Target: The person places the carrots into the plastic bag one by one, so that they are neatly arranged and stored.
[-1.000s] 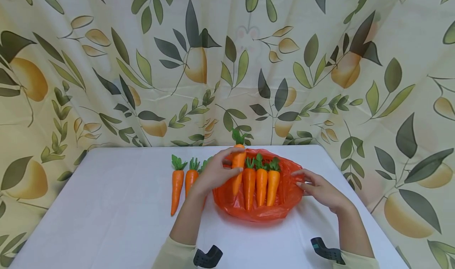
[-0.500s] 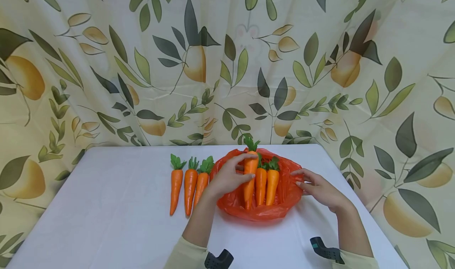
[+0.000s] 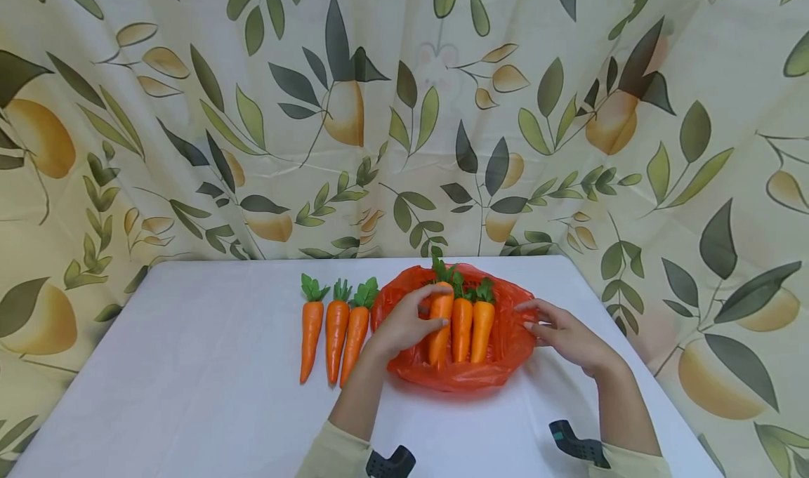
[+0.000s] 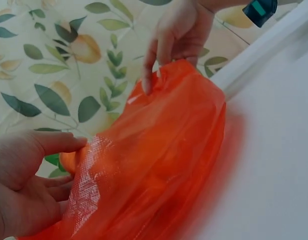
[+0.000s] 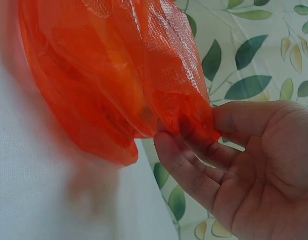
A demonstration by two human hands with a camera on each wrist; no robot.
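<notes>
Head view: the left hand (image 3: 402,321) grips a carrot (image 3: 439,348) in the red bag (image 3: 464,380), beside two other carrots (image 3: 462,334); the right hand (image 3: 571,337) pinches the bag's rim. Three more carrots (image 3: 336,337) lie leftward on the white table (image 3: 189,373).

Left wrist view: the held carrot shows at the bag's edge.

Right wrist view: the right hand pinches crumpled plastic.

No readable text, label, brand, number or sign in any of the three views. Red bag (image 3: 455,381): no print legible on its film. Carrots (image 3: 311,334): no legible mark. Backdrop cloth (image 3: 392,134): pattern of leaves and fruit only, no lettering. Dark device, near right (image 3: 576,445): small teal patch (image 4: 258,7), no character legible on it. Dark device, near centre (image 3: 390,462): nothing legible.
</notes>
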